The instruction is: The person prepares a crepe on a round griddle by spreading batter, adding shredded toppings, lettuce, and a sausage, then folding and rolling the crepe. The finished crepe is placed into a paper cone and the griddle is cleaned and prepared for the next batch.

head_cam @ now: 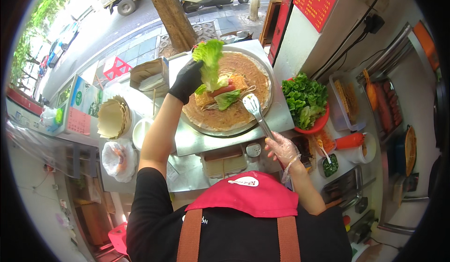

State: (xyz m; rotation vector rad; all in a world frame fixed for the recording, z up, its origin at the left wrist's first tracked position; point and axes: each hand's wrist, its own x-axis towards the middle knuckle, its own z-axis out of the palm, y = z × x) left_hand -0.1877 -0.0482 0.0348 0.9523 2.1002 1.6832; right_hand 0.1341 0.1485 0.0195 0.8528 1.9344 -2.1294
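Observation:
My left hand point(188, 79), in a black glove, grips a green lettuce leaf point(210, 63) over the far left part of a round griddle point(225, 134). On the griddle lies a large browned crepe point(242, 63). Its middle carries a sausage point(221, 89), a crisp golden cracker point(240, 82), pale shreds and a torn piece of lettuce point(227, 99). In my right hand point(281, 148), under a clear plastic glove, are metal serving tongs point(257, 112). Their slotted head is over the crepe's right edge, close to the shreds; whether it touches is unclear.
To the right stand a red bowl of lettuce point(306, 100), a clear bin of crackers point(346, 103), a sausage tray point(385, 107) and chopped greens point(330, 165). Paper bags point(114, 116), a white tub point(141, 131) and a plastic bag point(119, 160) sit at left. A wall point(299, 47) rises beyond the bowl.

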